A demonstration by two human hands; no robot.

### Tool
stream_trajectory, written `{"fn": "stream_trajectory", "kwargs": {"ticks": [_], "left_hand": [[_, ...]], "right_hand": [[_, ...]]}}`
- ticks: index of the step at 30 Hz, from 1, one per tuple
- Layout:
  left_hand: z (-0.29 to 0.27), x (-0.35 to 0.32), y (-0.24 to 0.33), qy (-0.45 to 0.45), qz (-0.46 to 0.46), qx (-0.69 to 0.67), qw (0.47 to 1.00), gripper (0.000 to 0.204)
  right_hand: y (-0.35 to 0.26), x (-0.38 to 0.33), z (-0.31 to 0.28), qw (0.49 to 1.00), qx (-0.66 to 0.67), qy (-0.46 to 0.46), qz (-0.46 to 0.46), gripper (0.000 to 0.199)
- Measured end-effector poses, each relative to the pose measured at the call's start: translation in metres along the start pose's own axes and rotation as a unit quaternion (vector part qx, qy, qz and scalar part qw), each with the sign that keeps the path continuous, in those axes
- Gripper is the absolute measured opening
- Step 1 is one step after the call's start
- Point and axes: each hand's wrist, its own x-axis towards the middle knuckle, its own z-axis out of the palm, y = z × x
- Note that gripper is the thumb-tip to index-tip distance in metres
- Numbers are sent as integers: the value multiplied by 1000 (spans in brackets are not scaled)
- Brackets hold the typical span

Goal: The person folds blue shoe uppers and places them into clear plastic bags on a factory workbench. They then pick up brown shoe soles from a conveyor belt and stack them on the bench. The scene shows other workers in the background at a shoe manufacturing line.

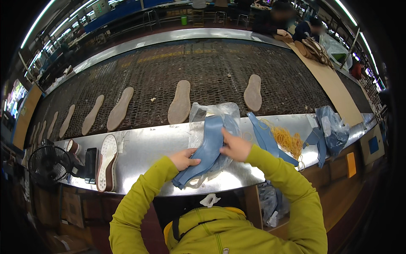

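A stack of smooth blue curved strips stands slanted between my hands over the metal ledge. At its lower left edge, my left hand grips it with the thumb across the front. My right hand pinches its right edge, thumb pointing up; some fingers are hidden behind. A clear plastic bag lies behind and beneath the stack, with more blue material showing through. To the right are another blue strip and a tangle of yellow rubber bands.
Beyond the metal ledge, a mesh conveyor carries several beige shoe soles. A white-and-brown sole, a black box-like object and a black fan stand left. A bag of blue pieces sits right. Co-workers are far right.
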Motion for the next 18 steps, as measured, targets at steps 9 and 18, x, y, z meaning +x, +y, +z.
{"fn": "stream_trajectory", "kwargs": {"ticks": [9, 18], "left_hand": [[-22, -1, -12, -41, -16, -155, 987, 48], [15, 8, -4, 78, 107, 206, 970, 53]], "right_hand": [[32, -33, 24, 868, -301, 210, -334, 47], [2, -55, -21, 853, -276, 97, -431, 11]]}}
